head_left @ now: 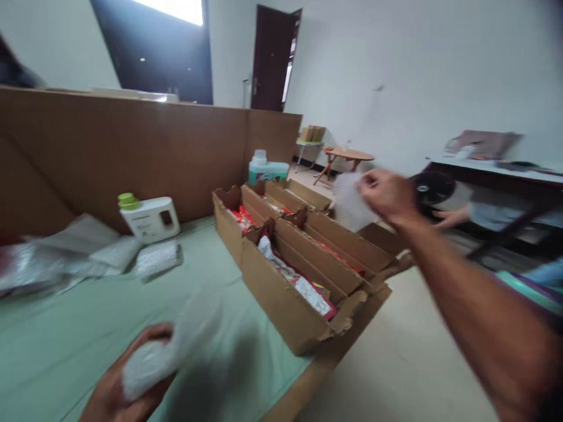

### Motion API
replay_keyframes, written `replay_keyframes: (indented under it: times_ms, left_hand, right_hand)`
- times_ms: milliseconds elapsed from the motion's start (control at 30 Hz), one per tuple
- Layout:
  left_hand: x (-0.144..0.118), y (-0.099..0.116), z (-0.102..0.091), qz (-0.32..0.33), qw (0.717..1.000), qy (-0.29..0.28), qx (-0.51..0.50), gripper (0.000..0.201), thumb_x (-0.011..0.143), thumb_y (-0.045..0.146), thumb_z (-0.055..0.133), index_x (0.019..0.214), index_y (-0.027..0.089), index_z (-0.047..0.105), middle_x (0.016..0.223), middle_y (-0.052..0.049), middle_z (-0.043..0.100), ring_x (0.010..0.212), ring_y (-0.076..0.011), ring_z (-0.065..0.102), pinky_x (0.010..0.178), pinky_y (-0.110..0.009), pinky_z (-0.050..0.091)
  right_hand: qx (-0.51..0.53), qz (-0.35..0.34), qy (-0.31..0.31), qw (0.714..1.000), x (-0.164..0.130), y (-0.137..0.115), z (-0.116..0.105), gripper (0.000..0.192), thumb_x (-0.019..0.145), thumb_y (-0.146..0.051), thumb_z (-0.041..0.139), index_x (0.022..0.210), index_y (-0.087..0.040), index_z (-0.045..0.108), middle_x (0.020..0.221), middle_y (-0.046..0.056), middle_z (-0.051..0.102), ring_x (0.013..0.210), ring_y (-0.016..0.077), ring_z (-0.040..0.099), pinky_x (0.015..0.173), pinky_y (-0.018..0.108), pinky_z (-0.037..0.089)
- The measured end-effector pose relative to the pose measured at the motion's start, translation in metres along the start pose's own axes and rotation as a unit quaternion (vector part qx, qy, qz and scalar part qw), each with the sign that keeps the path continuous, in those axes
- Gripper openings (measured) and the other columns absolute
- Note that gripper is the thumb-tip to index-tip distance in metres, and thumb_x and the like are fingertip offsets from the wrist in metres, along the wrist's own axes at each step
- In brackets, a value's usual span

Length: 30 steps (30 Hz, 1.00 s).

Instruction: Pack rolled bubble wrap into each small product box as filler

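Gripping a white plastic bag [162, 351] low at the frame's bottom edge, the left hand [127, 381] has its fingers curled round the bag's lower end, w/ the rest of the bag rising blurred above the green tabletop [65, 340]. Right hand [387, 193] is stretched out well ahead, past the far side of the cardboard boxes [299, 258], fingers clenched on a second white bag [349, 205] that hangs just left of the fist; motion blur hides the exact pinch. Boxes sit at the tabletop's right edge, open on top, w/ red-and-white packets [303, 287] lying in the slots. Further left on the tabletop stands a white jug [152, 218] w/ a green cap, touching or just beside a small pile of more clear bags [109, 255]. A teal bottle [266, 167] stands behind the boxes, near the brown cardboard wall [132, 146] that runs along the back. Beyond the right hand, another person's hand [451, 218] shows near a dark round object [433, 187], well apart from the boxes. A small round wooden table [347, 155] stands by the far wall.
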<state>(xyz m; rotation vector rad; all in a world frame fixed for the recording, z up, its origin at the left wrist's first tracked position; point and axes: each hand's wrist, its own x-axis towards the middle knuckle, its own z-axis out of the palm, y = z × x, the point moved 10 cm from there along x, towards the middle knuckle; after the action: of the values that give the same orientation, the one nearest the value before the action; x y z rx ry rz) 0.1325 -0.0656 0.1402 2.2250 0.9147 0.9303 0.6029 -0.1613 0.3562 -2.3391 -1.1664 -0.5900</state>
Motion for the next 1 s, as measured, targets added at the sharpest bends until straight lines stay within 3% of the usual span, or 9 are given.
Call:
replay_keyframes:
  times_ms: [100, 200, 300, 400, 500, 667, 800, 900, 1000]
  left_hand:
    - [-0.009, 0.045, -0.001, 0.063, 0.997, -0.032, -0.037, 0.028, 0.084, 0.047, 0.064, 0.097, 0.026, 0.077, 0.162, -0.011, 0.036, 0.139, -0.0386, 0.048, 0.101, -0.052, 0.054]
    - [-0.006, 0.088, -0.006, 0.136, 0.988, -0.024, -0.066, 0.02, 0.084, 0.031, 0.067, 0.1, 0.024, 0.076, 0.171, -0.003, -0.003, 0.154, -0.0419, 0.017, 0.113, -0.058, 0.039]
    - [-0.004, 0.092, -0.018, 0.138, 0.982, 0.011, -0.132, 0.018, 0.079, 0.026, 0.071, 0.095, 0.021, 0.076, 0.159, -0.014, 0.036, 0.14, -0.0367, 0.045, 0.105, -0.047, 0.049]
    - [0.001, 0.03, -0.038, 0.002, 0.975, 0.055, -0.214, 0.013, 0.074, 0.024, 0.071, 0.085, 0.018, 0.074, 0.109, -0.013, 0.071, 0.098, -0.0253, 0.068, 0.085, -0.035, 0.056]
    - [0.006, -0.082, -0.086, -0.212, 0.924, 0.178, -0.263, 0.035, 0.06, 0.037, 0.078, 0.084, 0.013, 0.072, 0.09, -0.01, 0.073, 0.085, -0.0265, 0.069, 0.078, -0.036, 0.056]
    - [0.064, -0.202, -0.175, -0.294, 0.888, 0.278, -0.22, 0.06, 0.061, 0.048, 0.072, 0.106, 0.01, 0.065, 0.105, -0.015, 0.072, 0.101, -0.0319, 0.068, 0.086, -0.042, 0.055]
    - [0.07, -0.252, -0.205, -0.352, 0.871, 0.315, -0.135, 0.08, 0.062, 0.035, 0.076, 0.134, 0.008, 0.052, 0.144, -0.028, 0.051, 0.137, -0.0423, 0.046, 0.11, -0.057, 0.037]
    - [0.044, -0.253, -0.208, -0.318, 0.889, 0.329, -0.012, 0.09, 0.07, 0.034, 0.074, 0.151, 0.014, 0.037, 0.165, -0.023, 0.02, 0.152, -0.0397, 0.02, 0.121, -0.057, 0.017]
    - [0.036, -0.228, -0.186, -0.186, 0.93, 0.263, 0.177, 0.076, 0.082, 0.042, 0.067, 0.152, 0.024, 0.041, 0.169, -0.015, 0.009, 0.155, -0.0387, 0.013, 0.121, -0.06, 0.014]
  right_hand:
    - [0.059, -0.113, 0.108, 0.986, -0.03, -0.086, -0.054, 0.026, 0.096, -0.043, 0.055, 0.107, -0.023, 0.069, 0.111, 0.015, 0.07, 0.1, 0.0252, 0.064, 0.089, 0.043, 0.045]
    - [0.142, -0.351, 0.016, 0.925, -0.104, -0.211, -0.045, 0.024, 0.098, -0.044, 0.044, 0.094, -0.035, 0.066, 0.091, 0.007, 0.071, 0.088, 0.0255, 0.065, 0.084, 0.043, 0.048]
    - [0.196, -0.537, -0.2, 0.795, -0.197, -0.314, 0.007, 0.019, 0.096, -0.029, 0.05, 0.086, -0.029, 0.067, 0.084, 0.004, 0.073, 0.075, 0.022, 0.065, 0.076, 0.038, 0.049]
    - [0.118, -0.555, -0.328, 0.756, -0.225, -0.373, 0.073, 0.012, 0.09, -0.023, 0.06, 0.081, -0.022, 0.068, 0.081, 0.006, 0.074, 0.071, 0.0211, 0.066, 0.064, 0.033, 0.043]
    - [0.083, -0.495, -0.318, 0.804, -0.18, -0.424, 0.118, 0.012, 0.088, -0.018, 0.06, 0.084, -0.018, 0.071, 0.087, 0.01, 0.076, 0.078, 0.0231, 0.068, 0.062, 0.03, 0.04]
    - [0.117, -0.434, -0.253, 0.856, -0.108, -0.516, 0.163, 0.023, 0.091, -0.017, 0.061, 0.111, -0.019, 0.072, 0.114, 0.01, 0.074, 0.103, 0.0248, 0.066, 0.081, 0.031, 0.046]
    - [0.144, -0.406, -0.257, 0.865, -0.092, -0.534, 0.203, 0.034, 0.094, -0.025, 0.062, 0.128, -0.023, 0.065, 0.127, 0.007, 0.069, 0.11, 0.0218, 0.066, 0.094, 0.031, 0.046]
    - [0.143, -0.372, -0.279, 0.874, -0.098, -0.49, 0.241, 0.036, 0.097, -0.03, 0.057, 0.132, -0.021, 0.063, 0.132, 0.009, 0.067, 0.118, 0.023, 0.063, 0.101, 0.034, 0.045]
    - [0.112, -0.326, -0.311, 0.885, -0.124, -0.431, 0.287, 0.048, 0.094, -0.036, 0.061, 0.139, -0.02, 0.058, 0.146, 0.013, 0.057, 0.133, 0.0294, 0.054, 0.106, 0.042, 0.043]
